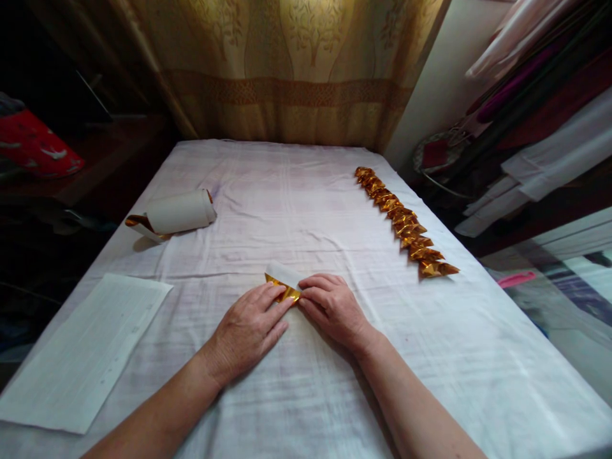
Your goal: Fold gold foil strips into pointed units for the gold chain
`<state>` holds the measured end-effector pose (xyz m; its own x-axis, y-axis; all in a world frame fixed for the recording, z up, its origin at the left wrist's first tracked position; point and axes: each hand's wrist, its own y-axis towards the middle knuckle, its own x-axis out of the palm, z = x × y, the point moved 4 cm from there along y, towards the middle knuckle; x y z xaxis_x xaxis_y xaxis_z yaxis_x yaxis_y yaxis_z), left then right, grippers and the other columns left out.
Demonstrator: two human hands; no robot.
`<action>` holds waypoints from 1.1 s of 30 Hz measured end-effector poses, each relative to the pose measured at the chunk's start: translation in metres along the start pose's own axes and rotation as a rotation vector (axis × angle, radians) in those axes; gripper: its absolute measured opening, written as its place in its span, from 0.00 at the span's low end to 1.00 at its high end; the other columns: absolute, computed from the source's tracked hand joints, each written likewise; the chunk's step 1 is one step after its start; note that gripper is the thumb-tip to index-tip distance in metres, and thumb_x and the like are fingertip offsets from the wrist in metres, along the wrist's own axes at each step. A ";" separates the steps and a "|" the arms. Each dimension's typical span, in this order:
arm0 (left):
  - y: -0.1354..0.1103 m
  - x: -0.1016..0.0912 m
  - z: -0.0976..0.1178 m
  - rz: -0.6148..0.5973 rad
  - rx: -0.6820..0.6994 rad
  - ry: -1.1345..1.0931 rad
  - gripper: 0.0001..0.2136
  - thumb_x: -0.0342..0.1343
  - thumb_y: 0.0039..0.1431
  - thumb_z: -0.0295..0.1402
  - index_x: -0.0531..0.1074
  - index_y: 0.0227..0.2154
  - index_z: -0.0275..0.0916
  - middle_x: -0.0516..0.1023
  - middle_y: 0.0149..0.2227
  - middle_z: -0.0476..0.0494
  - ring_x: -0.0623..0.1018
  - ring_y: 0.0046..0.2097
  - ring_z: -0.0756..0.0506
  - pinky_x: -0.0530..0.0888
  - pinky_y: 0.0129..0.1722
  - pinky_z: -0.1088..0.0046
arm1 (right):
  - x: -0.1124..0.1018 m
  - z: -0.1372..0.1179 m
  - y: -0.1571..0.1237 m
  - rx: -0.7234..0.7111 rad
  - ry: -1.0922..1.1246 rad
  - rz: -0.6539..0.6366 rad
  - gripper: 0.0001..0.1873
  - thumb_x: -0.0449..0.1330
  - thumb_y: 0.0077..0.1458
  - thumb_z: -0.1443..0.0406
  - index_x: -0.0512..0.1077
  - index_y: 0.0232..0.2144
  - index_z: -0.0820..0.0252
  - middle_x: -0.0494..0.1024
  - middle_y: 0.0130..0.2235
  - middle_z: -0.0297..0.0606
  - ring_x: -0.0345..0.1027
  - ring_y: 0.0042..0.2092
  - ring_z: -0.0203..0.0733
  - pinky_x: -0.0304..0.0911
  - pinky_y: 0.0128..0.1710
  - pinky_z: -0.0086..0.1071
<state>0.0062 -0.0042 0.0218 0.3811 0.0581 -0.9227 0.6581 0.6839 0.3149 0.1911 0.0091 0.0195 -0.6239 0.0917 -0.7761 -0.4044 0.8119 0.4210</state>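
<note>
A small piece of gold foil paper with a white back lies on the bed sheet, partly folded, its white side showing along the far edge. My left hand presses on its gold part with fingers and thumb closed over it. At the right end of the paper, the fingers of my right hand pinch the corner; their tips are partly hidden. Off to the right, several folded gold foil pieces sit nested in a long slanting row.
A roll of white-backed gold foil paper rests at the left, its end curling up. Nearer me on that side lies a printed white sheet. Beyond the bed's far edge hangs a gold curtain. Clothes hang along the right.
</note>
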 end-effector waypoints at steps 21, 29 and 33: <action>0.000 0.000 0.001 -0.047 0.042 0.038 0.20 0.50 0.67 0.35 0.67 0.61 0.43 0.73 0.58 0.40 0.69 0.61 0.39 0.70 0.60 0.55 | 0.007 0.003 0.004 0.220 -0.048 0.084 0.09 0.64 0.59 0.63 0.71 0.27 0.56 0.79 0.42 0.39 0.71 0.45 0.46 0.60 0.44 0.41; 0.001 0.001 0.002 -0.037 0.041 0.051 0.21 0.52 0.66 0.34 0.67 0.60 0.39 0.73 0.58 0.40 0.70 0.60 0.38 0.70 0.60 0.54 | 0.008 0.002 0.003 0.254 -0.034 0.087 0.08 0.64 0.58 0.65 0.71 0.26 0.56 0.79 0.42 0.38 0.70 0.45 0.45 0.59 0.45 0.40; 0.003 -0.001 0.004 -0.049 0.030 0.045 0.19 0.52 0.66 0.33 0.69 0.59 0.39 0.74 0.57 0.39 0.70 0.59 0.38 0.70 0.60 0.54 | 0.008 0.002 0.003 0.271 -0.034 0.089 0.08 0.63 0.57 0.65 0.71 0.27 0.55 0.79 0.42 0.38 0.70 0.46 0.45 0.58 0.46 0.40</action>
<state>0.0101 -0.0049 0.0246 0.3192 0.0583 -0.9459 0.6948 0.6644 0.2754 0.1862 0.0139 0.0135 -0.6246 0.1850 -0.7587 -0.1526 0.9239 0.3508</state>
